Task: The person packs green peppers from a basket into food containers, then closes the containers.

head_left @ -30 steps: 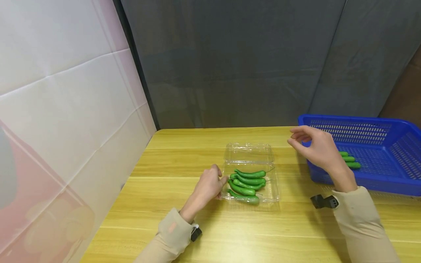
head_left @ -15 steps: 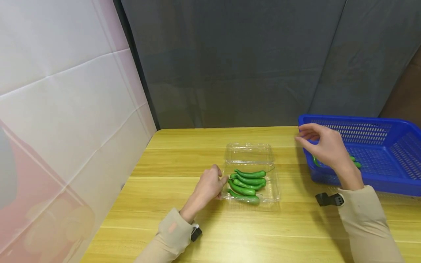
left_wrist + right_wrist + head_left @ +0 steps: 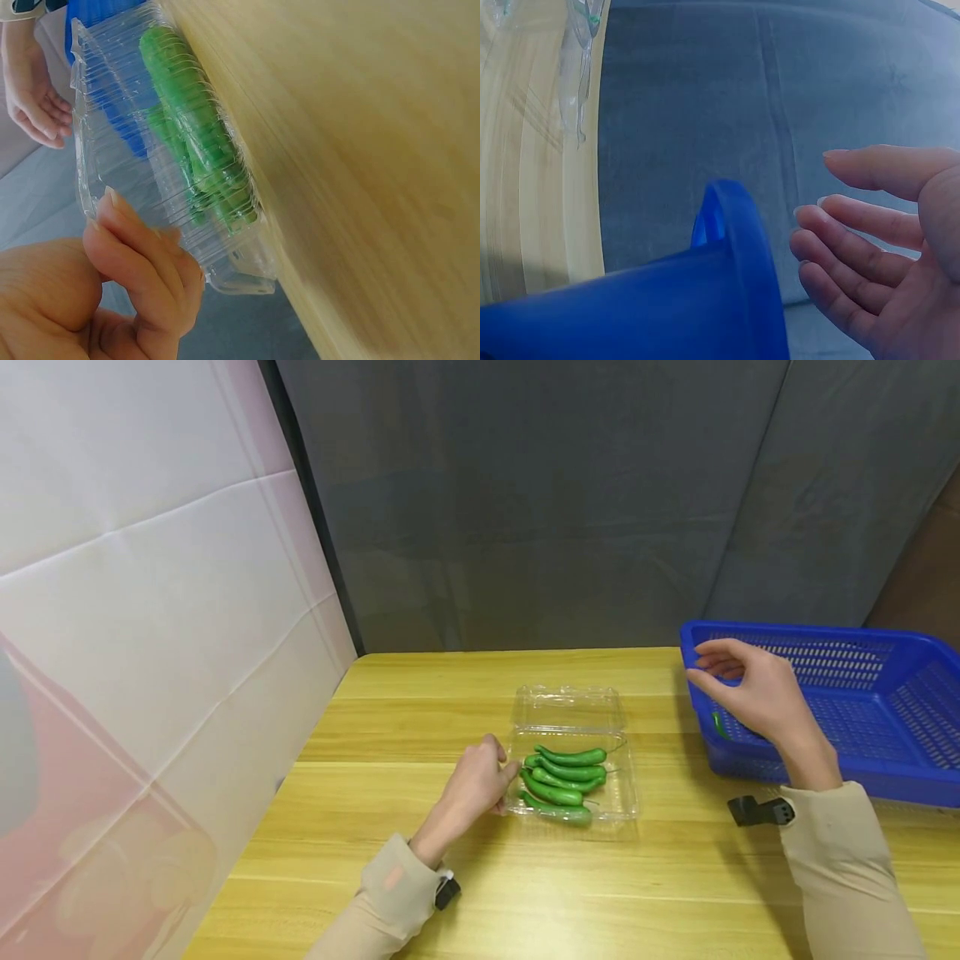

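The right hand's fingers stand apart from the thumb, holding nothing, at the left end of the blue perforated plastic basket; they should clear its rim before dipping toward the slim green pepper inside. The left hand pinches the clear plastic lidded box on the yellow wooden bench; a light, steady hold should keep its row of curved green peppers tidy.

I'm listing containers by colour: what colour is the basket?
Blue; the basket shows best in the head view.
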{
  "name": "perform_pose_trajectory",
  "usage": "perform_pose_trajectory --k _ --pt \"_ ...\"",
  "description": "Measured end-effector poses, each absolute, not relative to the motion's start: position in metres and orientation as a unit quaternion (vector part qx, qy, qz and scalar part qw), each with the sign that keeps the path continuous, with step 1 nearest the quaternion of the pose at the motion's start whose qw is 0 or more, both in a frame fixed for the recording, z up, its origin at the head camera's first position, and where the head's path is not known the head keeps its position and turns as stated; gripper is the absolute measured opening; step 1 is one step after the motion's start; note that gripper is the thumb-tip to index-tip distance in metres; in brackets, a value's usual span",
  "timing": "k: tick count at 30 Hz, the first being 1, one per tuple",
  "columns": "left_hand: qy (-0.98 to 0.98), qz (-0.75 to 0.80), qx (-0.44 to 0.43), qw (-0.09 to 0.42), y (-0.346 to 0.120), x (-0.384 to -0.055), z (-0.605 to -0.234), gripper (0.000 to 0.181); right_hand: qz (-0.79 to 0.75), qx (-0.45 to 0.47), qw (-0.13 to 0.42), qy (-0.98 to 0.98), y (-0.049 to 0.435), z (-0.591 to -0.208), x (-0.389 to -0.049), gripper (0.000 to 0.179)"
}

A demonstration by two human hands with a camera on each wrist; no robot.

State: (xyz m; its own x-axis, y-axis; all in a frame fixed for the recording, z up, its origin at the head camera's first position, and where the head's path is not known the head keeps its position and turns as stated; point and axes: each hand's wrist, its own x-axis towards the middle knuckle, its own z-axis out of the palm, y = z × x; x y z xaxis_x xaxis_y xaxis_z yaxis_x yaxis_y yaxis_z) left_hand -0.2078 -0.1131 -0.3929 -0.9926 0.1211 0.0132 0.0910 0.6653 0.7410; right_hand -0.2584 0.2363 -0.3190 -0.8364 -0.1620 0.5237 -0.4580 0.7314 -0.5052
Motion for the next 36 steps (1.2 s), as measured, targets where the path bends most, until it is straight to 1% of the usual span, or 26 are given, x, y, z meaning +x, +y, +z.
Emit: perform_pose_trajectory --k 6,13,26,36 --pt "0.913 0.405 0.056 0.019 -0.113 -0.208 -0.393 0.024 0.319 0.159 0.208 -0.911 0.244 -0.319 -0.259 0.039" --pt "0.911 0.409 0.053 0.022 -0.113 -0.208 -0.392 0.023 0.322 0.150 0.200 -0.913 0.253 -0.321 -0.261 0.042" --pt "0.912 0.406 0.048 0.025 -0.113 -0.208 -0.394 0.024 0.306 0.132 0.134 -0.933 0.268 -0.322 -0.265 0.053" --pt "0.914 0.402 0.051 0.020 -0.112 -0.208 -0.393 0.025 0.292 0.131 0.117 -0.940 0.276 -0.325 -0.267 0.054"
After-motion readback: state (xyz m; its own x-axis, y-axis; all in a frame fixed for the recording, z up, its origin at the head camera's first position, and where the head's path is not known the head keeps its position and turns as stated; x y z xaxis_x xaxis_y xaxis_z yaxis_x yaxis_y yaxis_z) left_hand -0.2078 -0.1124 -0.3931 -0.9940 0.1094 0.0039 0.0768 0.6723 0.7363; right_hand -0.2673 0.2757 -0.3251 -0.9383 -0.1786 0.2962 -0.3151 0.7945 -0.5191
